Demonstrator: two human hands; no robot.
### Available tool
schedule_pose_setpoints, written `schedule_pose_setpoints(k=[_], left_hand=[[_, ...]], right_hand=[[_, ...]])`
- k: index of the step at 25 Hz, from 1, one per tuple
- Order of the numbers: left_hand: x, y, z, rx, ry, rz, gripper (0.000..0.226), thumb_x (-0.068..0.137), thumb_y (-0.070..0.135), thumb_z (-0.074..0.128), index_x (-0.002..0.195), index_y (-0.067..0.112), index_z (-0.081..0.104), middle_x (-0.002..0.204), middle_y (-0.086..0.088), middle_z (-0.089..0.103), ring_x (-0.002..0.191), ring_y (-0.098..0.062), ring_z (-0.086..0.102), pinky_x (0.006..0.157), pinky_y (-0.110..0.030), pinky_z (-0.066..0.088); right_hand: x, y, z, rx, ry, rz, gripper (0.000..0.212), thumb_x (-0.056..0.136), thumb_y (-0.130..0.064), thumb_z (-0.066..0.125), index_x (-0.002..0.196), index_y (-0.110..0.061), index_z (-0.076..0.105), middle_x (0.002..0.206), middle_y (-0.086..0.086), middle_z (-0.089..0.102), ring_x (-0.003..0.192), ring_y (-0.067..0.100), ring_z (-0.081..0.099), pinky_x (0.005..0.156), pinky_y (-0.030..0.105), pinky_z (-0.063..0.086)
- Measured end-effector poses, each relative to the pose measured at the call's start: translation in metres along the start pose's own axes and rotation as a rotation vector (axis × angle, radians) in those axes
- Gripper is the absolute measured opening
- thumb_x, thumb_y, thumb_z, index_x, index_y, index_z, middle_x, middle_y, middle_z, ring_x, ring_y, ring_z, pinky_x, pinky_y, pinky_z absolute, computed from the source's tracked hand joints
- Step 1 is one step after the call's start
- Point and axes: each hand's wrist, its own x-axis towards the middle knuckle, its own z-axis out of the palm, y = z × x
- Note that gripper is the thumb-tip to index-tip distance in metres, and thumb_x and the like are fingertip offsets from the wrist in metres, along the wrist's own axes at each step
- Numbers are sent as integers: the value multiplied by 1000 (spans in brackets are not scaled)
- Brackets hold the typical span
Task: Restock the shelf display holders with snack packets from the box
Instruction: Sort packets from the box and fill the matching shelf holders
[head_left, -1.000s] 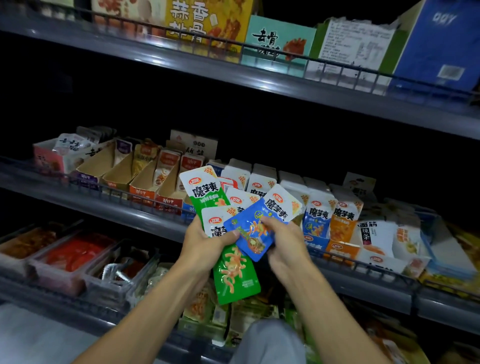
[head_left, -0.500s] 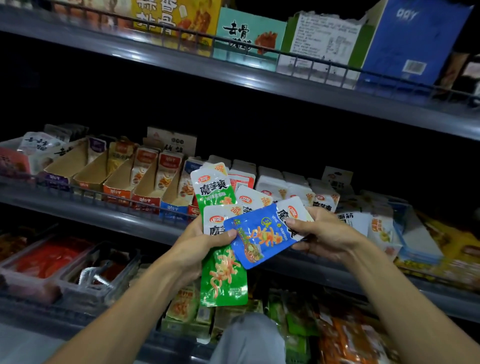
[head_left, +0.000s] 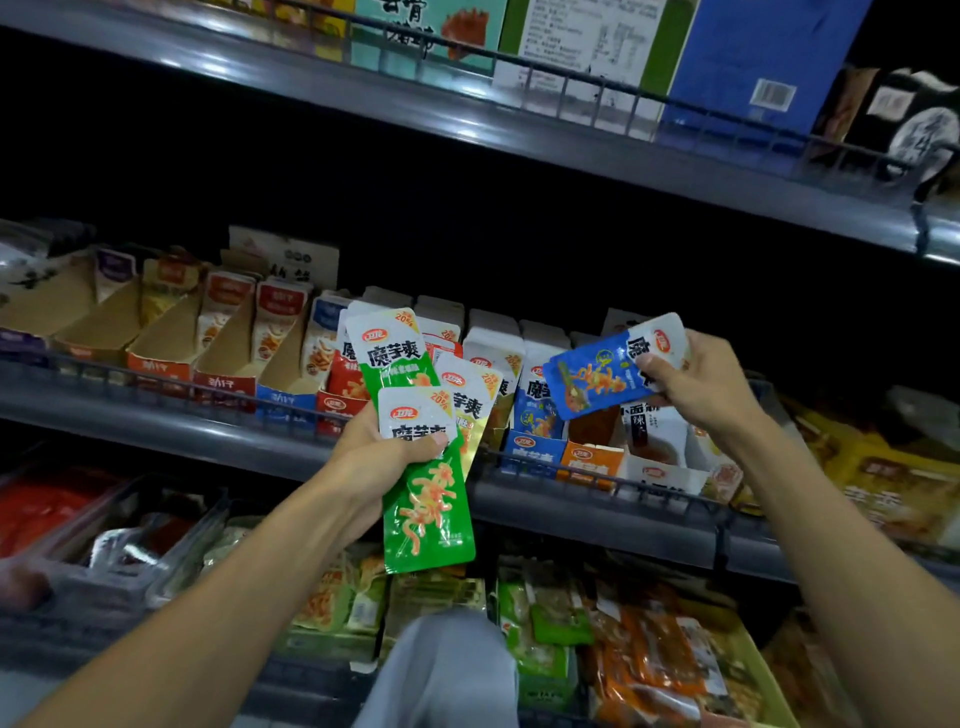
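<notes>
My left hand (head_left: 379, 457) grips a fan of snack packets in front of the middle shelf: two green ones (head_left: 426, 499) and a yellowish one (head_left: 470, 405) behind them. My right hand (head_left: 696, 379) pinches a single blue packet (head_left: 592, 379) by its white top, held sideways above the blue display holder (head_left: 535, 447) and the orange holder (head_left: 592, 460) on the middle shelf. Further left stand cardboard display holders (head_left: 171, 348), partly filled with upright packets. No box is in sight.
A wire rail (head_left: 156, 384) runs along the middle shelf's front edge. The top shelf (head_left: 467, 124) carries large cartons. The bottom shelf holds clear trays (head_left: 104, 530) at left and loose packets (head_left: 649, 644) at right. My knee (head_left: 447, 670) shows at bottom centre.
My right hand has pulled the blue packet out of the left hand's bundle and carried it right and up, over the blue and orange holders. The left hand keeps the other packets.
</notes>
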Motion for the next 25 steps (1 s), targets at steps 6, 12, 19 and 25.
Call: schedule_pose_setpoints(k=[6,12,19,25], left_hand=[[3,-1,0,-5,-1,-18,36,82,-5,70,109,15,60,101,-11,74,89,-31,71,77,-43,57],[4,-1,-1,10,-18,-22,40,81,-6,70,114,14,60,103,-10,74,90,-30,72,75,-41,57],[1,2,-8,46,-59,-26,43,79,-5,72,116,13,59,98,-9,75,85,-26,73,66,-35,56],[-3,-3,-10,107,-149,-18,43,78,-5,73,114,15,61,94,-6,76,85,-25,73,69,-35,56]], right_hand=[[25,-1,32,-418,-116,-159,23,96,-28,60,110,-11,57,96,6,62,82,22,60,65,38,51],[38,-17,49,-649,-240,-204,44,93,-35,62,131,-16,53,119,11,62,99,24,59,79,37,49],[30,-17,65,-508,-246,-151,24,84,-33,75,99,-17,65,100,4,68,87,19,62,77,41,54],[7,-38,64,-529,53,-264,28,89,-30,67,111,-14,64,102,5,67,96,26,62,80,38,52]])
